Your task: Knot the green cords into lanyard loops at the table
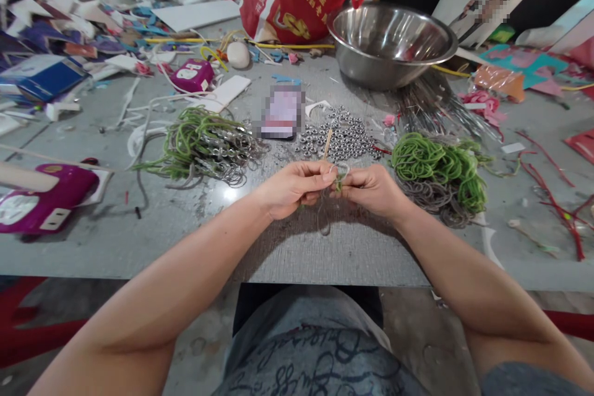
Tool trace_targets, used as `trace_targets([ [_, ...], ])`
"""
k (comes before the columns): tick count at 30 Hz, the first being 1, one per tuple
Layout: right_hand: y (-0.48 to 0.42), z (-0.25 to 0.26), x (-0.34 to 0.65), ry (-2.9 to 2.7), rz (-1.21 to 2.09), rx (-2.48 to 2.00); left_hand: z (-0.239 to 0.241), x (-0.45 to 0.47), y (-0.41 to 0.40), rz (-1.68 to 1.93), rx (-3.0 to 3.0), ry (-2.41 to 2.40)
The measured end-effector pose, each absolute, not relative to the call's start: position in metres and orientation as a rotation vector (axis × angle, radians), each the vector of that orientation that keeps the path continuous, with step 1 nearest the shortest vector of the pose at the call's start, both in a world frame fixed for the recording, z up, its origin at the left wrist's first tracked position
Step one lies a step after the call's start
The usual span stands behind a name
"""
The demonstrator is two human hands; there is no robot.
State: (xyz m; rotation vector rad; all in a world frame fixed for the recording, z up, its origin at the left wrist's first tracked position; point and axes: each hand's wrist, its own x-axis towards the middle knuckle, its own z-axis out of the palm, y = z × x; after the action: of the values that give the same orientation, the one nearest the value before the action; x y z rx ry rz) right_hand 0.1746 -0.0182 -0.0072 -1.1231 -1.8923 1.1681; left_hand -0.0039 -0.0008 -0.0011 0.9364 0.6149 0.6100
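Observation:
My left hand (299,187) and my right hand (375,190) meet above the table's near half, fingertips pinched together. Between them they grip a thin cord (340,179), green and grey, with a pale loop at the top and a grey strand hanging below. A thin wooden stick (328,143) rises just behind my left fingers; whether it is held or lying there I cannot tell. Beyond the hands spreads a heap of shiny metal beads (341,134). To the left lies a bundle of green and grey cords with metal pieces (199,142), to the right another cord bundle (439,167).
A phone (281,112) lies behind the beads. Farther back stand a steel bowl (392,68) and a red bag (297,0). Purple power sockets (191,76) with white cables are on the left. Paper and foam scraps cover the far left; red cords (557,210) lie at right.

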Motion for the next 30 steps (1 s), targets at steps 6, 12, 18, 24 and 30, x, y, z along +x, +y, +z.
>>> trace_targets([
  [6,-0.019,-0.005,0.171,-1.709,1.351,-1.172,-0.006,0.000,-0.002,0.653,0.914,0.618],
  [12,-0.020,-0.009,0.166,-1.574,1.447,-1.217,-0.007,0.005,-0.003,0.707,0.860,0.682],
  [18,-0.022,-0.010,0.158,-1.481,1.426,-1.267,-0.009,0.010,-0.006,0.791,0.827,0.767],
  [24,-0.025,-0.011,0.152,-1.401,1.419,-1.246,-0.009,0.010,-0.005,0.840,0.855,0.807],
  [30,-0.025,-0.010,0.151,-1.468,1.270,-1.245,-0.007,0.009,-0.003,0.912,0.874,0.826],
])
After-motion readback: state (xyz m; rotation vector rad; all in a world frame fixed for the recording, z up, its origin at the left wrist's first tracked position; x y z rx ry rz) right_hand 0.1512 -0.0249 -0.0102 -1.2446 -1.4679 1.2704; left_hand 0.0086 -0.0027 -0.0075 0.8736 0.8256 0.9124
